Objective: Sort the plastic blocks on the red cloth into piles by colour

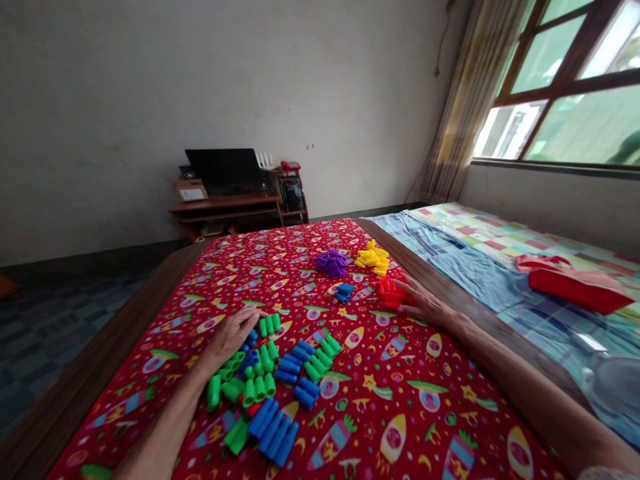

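Observation:
My left hand (pixel 236 332) lies at the upper left edge of a mixed heap of tube-like plastic blocks, fingers loosely stretched and close together. Its fingertips are beside a joined set of green blocks (pixel 271 324), above some blue blocks (pixel 249 340); any contact beneath is hidden. Lower in the heap are more green blocks (pixel 259 389) and blue blocks (pixel 274 430), with a bit of red showing underneath. Over on the right, my right hand (pixel 424 303) has fingers and thumb apart at the side of a red block pile (pixel 391 293), partly covering it.
Beyond the hands sit a purple pile (pixel 332 263), a yellow pile (pixel 373 259) and a small blue cluster (pixel 344 292). A patterned red cloth (pixel 370 427) covers the table. To the right, a bed holds a red container (pixel 577 291). A desk with a monitor (pixel 224 170) stands behind.

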